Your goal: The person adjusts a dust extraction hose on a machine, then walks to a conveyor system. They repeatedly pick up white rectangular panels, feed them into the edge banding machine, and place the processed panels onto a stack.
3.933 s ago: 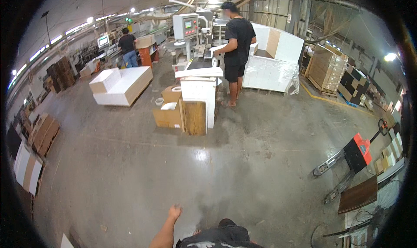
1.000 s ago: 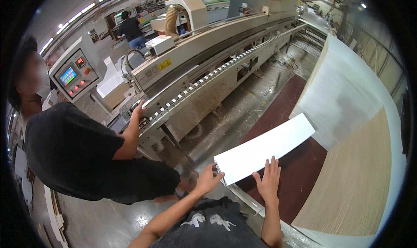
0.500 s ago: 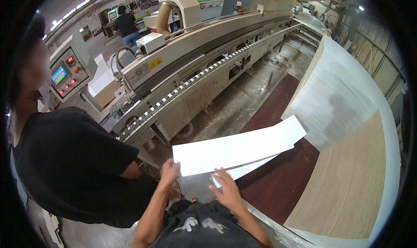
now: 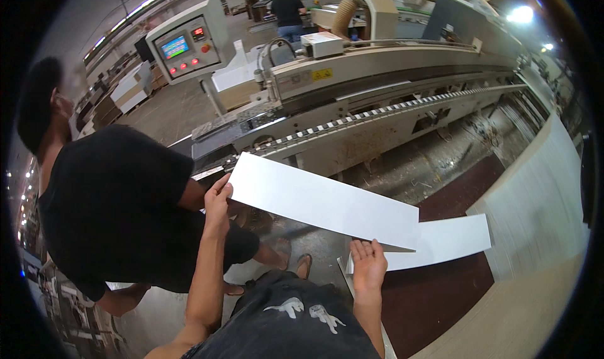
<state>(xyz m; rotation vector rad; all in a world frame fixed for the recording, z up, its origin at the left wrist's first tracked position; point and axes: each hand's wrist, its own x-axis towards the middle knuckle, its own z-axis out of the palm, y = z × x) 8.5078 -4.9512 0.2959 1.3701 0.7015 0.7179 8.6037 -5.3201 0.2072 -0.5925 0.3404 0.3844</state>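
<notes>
I hold a long white panel (image 4: 321, 203) flat in front of me, above floor level. My left hand (image 4: 218, 198) grips its left end near the machine. Under the panel's near edge, towards its right end, sits my right hand (image 4: 367, 263), palm up, supporting it. A second white panel (image 4: 450, 241) lies lower, sticking out to the right beneath the first one. Beyond the panel runs a long beige edge-banding machine (image 4: 377, 107) with a roller conveyor track (image 4: 352, 121).
A person in a black shirt (image 4: 119, 208) stands close on my left beside the machine. The control console (image 4: 182, 45) with a screen and red buttons is at the back left. A tall stack of white panels (image 4: 541, 201) fills the right. Another person (image 4: 288, 10) works far behind.
I have lifted the white panel and swung it left toward the machine's conveyor. My left hand moved up to its left end. My view turned towards the control console.
</notes>
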